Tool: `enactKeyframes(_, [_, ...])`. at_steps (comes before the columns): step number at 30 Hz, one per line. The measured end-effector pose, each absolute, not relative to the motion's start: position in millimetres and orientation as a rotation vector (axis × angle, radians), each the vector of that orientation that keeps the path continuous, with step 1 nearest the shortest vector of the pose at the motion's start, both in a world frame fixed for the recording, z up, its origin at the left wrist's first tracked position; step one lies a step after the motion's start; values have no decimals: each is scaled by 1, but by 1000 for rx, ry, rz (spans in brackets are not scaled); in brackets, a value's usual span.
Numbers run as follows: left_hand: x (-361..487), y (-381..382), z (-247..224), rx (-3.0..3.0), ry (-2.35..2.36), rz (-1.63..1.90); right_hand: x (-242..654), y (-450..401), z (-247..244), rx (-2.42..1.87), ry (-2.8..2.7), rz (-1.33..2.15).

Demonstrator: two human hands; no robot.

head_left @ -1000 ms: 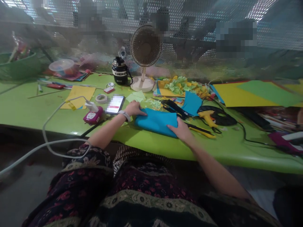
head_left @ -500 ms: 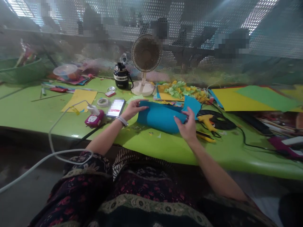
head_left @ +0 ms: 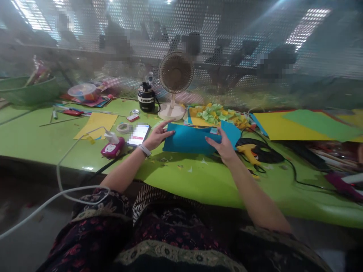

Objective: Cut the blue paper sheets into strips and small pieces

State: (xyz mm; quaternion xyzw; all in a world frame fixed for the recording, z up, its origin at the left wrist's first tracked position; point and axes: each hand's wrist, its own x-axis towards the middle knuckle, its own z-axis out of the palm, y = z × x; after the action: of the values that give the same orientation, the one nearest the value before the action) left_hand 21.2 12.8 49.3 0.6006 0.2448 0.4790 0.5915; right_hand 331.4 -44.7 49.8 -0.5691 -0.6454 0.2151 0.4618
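As both forearms reach across the green bench (head_left: 181, 181), a blue craft sheet (head_left: 190, 140), felt or thin foam by the look, lies flat in front of the person. The left hand (head_left: 155, 138) rests open at the sheet's left end, its fingers (head_left: 166, 124) spread and unclenched. The right hand (head_left: 224, 148) touches the sheet's right part, its fingers curved but grasping nothing. The sheet looks light, soft and floppy, probably best taken by its edges. A yellow glue gun (head_left: 246, 151) lies just beside it.

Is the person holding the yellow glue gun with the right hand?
No, the yellow hot glue gun lies on the green table beyond the right hand, which rests on the blue paper.
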Motion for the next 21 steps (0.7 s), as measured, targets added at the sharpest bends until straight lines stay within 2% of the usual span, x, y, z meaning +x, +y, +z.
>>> enactKeyframes(4, [19,14,46,1385,615,1153,320,-52,60,-1314,-1359,801])
enactKeyframes(8, [19,16,46,1364,637,1174,315,-58,58,-1240,-1278,906])
enactKeyframes(16, [20,15,44,1384,732,1207,310,-66,59,-1370,-1361,631])
enactKeyframes(21, [22,12,44,1372,775,1193,310,-69,62,-1391,-1359,578])
